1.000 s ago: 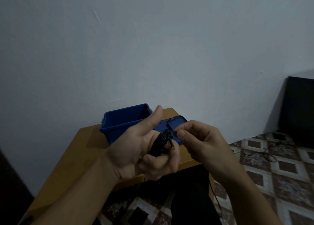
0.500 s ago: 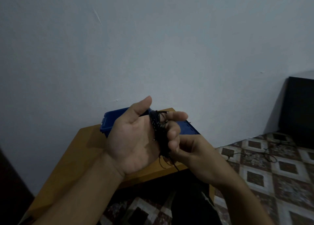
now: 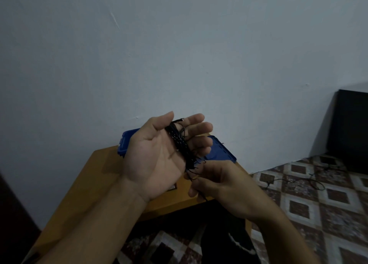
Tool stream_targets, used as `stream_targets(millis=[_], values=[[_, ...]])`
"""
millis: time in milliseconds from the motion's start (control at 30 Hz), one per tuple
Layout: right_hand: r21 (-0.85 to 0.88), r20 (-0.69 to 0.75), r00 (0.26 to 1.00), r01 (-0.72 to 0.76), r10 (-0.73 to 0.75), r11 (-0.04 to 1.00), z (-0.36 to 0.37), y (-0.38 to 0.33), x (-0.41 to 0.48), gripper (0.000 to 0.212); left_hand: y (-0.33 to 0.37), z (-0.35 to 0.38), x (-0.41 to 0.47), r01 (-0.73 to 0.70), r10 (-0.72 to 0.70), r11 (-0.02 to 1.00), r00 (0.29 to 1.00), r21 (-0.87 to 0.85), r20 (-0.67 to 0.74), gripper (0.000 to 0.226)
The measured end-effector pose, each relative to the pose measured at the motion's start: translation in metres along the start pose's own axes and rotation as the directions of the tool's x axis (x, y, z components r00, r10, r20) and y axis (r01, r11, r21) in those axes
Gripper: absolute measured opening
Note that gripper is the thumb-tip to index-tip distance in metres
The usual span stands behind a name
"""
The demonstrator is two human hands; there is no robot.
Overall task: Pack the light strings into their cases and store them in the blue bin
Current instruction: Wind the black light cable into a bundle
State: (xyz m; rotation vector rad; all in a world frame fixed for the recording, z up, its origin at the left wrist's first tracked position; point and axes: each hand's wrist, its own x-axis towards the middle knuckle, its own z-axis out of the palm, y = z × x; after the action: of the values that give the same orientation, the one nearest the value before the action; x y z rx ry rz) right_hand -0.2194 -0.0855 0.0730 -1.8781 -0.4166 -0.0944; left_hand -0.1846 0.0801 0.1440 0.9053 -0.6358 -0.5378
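Above the wooden table (image 3: 95,176), the left hand (image 3: 157,160) is palm-up with its fingers extended and slightly spread. The black light string (image 3: 179,142) is wound in a coil around those fingers. Just below, the right hand (image 3: 221,186) pinches the loose strand trailing from the coil. The blue bin (image 3: 125,144) stands on the table behind the left hand. A blue case (image 3: 221,150) lies beside it, to the right of the fingers.
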Motion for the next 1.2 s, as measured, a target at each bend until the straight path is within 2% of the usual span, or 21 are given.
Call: stream_targets(millis=[400, 767, 1033, 1200], values=[[-0.049, 0.001, 1.0, 0.026, -0.026, 0.998, -0.006, -0.005, -0.004, 0.026, 0.0, 0.005, 0.001, -0.016, 0.024, 0.998, 0.991, 0.06, -0.133, 0.067], [0.002, -0.043, 0.999, 0.021, -0.021, 1.0, -0.008, -0.014, -0.007, 0.023, -0.003, 0.002, 0.006, -0.017, 0.027, 0.998, 0.982, 0.055, -0.186, 0.09], [0.157, -0.189, 0.979, 0.104, -0.073, 0.982, -0.007, -0.011, -0.006, 0.03, -0.003, 0.0, 0.008, 0.013, 0.002, 0.997, 0.98, 0.075, -0.2, 0.1], [0.268, -0.272, 0.96, 0.147, -0.071, 0.952, -0.007, -0.011, -0.004, 0.04, -0.004, -0.002, 0.009, 0.092, -0.066, 0.989, 0.977, 0.119, -0.203, 0.104]])
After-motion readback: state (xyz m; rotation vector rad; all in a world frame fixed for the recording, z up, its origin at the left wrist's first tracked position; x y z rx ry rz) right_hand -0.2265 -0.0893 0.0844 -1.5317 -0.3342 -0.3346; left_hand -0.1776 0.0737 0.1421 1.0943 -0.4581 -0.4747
